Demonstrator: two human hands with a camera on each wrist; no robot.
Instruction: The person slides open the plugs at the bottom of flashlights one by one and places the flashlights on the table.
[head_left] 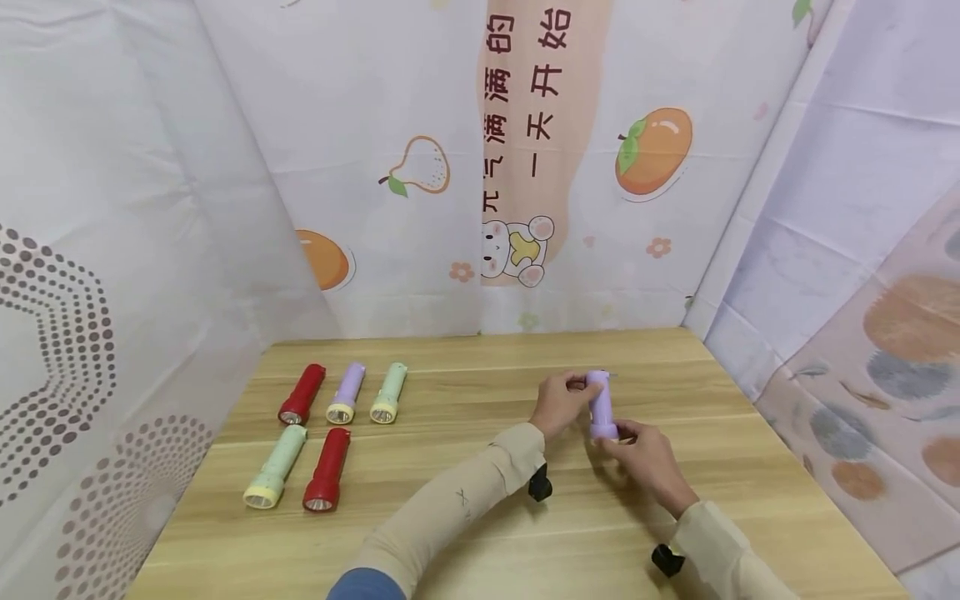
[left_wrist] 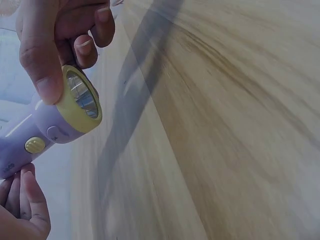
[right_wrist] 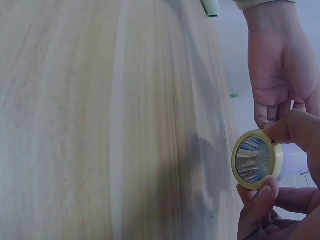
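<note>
A purple flashlight [head_left: 602, 408] is held above the right half of the table. My left hand [head_left: 561, 405] pinches its upper, tail end, and my right hand [head_left: 649, 460] grips the lens end nearer me. In the left wrist view, the right hand's thumb [left_wrist: 49, 90] presses the yellow rim of the flashlight [left_wrist: 60, 117], while the left hand [left_wrist: 24, 205] touches the body below the round yellow button. Right-hand fingers hold the rim around the reflector [right_wrist: 252, 159] in the right wrist view, with the left hand [right_wrist: 280, 65] behind.
At the table's left stand two rows of lying flashlights: red [head_left: 303, 393], purple [head_left: 348, 393] and light green [head_left: 390, 392] behind, light green [head_left: 277, 467] and red [head_left: 327, 471] in front. Printed cloth [head_left: 420, 250] hangs behind the wooden table [head_left: 465, 375].
</note>
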